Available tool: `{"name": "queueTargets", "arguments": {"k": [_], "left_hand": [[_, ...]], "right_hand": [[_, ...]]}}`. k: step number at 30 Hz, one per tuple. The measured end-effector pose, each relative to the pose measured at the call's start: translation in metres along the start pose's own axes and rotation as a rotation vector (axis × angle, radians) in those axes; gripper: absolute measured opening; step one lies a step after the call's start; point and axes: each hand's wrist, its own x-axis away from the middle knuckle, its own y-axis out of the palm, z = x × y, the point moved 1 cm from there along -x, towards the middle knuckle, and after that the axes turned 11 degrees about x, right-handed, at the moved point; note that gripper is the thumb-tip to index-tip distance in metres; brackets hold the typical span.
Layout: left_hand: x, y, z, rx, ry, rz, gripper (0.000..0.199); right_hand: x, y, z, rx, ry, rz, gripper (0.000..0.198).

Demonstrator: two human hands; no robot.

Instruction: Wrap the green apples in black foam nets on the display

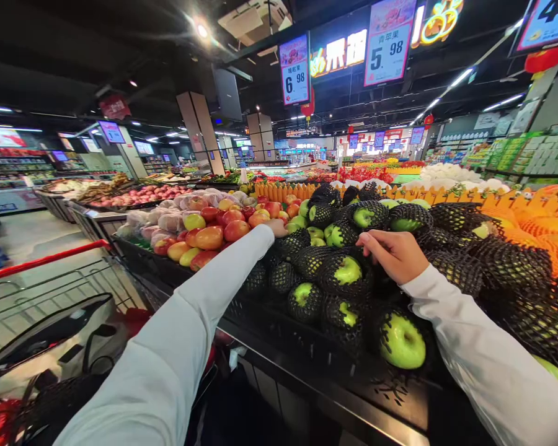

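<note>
My left hand [278, 228] reaches to where the red apples [236, 230] meet the green apples [302, 220]. Its fingers are mostly hidden behind the hand and sleeve, so I cannot see whether they hold anything. Over the black foam nets is my right hand [395, 253], its fingers curled and closed near their tips. What they pinch, if anything, blends into the dark netting. Just left of it sits a netted green apple [348, 271]. A larger green apple [403, 341] in a black net lies lower, at the front of the display.
A shopping cart with a red handle [46, 260] stands at the left, with a bag [74, 347] in it. The display's metal edge [325, 384] runs along the front. Orange-netted fruit [553, 238] is at the right. Price signs [294, 71] hang overhead.
</note>
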Motion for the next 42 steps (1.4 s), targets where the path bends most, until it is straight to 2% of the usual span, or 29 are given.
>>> {"name": "queueTargets", "arguments": {"k": [7, 12, 16, 20, 24, 28, 30, 32, 34, 37, 40, 42], "left_hand": [[-0.004, 0.001, 0.004, -0.085, 0.053, -0.06, 0.026], [-0.006, 0.0, 0.003, -0.253, 0.072, -0.081, 0.008], [0.005, -0.001, -0.006, -0.367, 0.142, -0.087, 0.018], [0.028, -0.004, -0.013, -0.405, 0.239, -0.001, 0.033], [0.048, -0.012, -0.019, -0.394, 0.279, 0.147, 0.046], [0.057, -0.023, -0.016, -0.223, 0.353, 0.358, 0.065], [0.062, -0.025, -0.007, -0.031, 0.445, 0.469, 0.07], [0.07, -0.023, 0.008, 0.143, 0.533, 0.521, 0.071], [0.083, -0.018, 0.029, 0.247, 0.618, 0.52, 0.07], [0.108, -0.004, 0.064, 0.245, 0.791, 0.49, 0.069], [0.129, 0.015, 0.089, 0.179, 0.953, 0.426, 0.069], [0.14, 0.029, 0.099, 0.134, 1.038, 0.333, 0.066]], "right_hand": [[0.0, -0.002, 0.003, 0.017, 0.013, -0.014, 0.057], [0.0, -0.002, 0.004, 0.025, 0.02, -0.027, 0.059], [-0.001, -0.003, 0.004, 0.023, 0.026, -0.016, 0.058], [0.0, -0.005, 0.003, 0.016, 0.019, -0.003, 0.055], [0.001, -0.006, 0.002, 0.05, 0.016, -0.018, 0.054], [0.0, -0.007, 0.002, 0.064, 0.01, -0.016, 0.053], [-0.001, -0.007, 0.003, 0.062, 0.015, -0.006, 0.052], [-0.001, -0.007, 0.004, 0.053, 0.032, 0.008, 0.048], [0.0, -0.007, 0.004, 0.037, 0.056, 0.025, 0.044], [0.0, -0.006, 0.003, -0.007, 0.08, 0.032, 0.042], [0.0, -0.005, 0.002, -0.072, 0.074, 0.024, 0.064], [-0.001, -0.004, 0.001, -0.055, 0.004, 0.062, 0.084]]}}
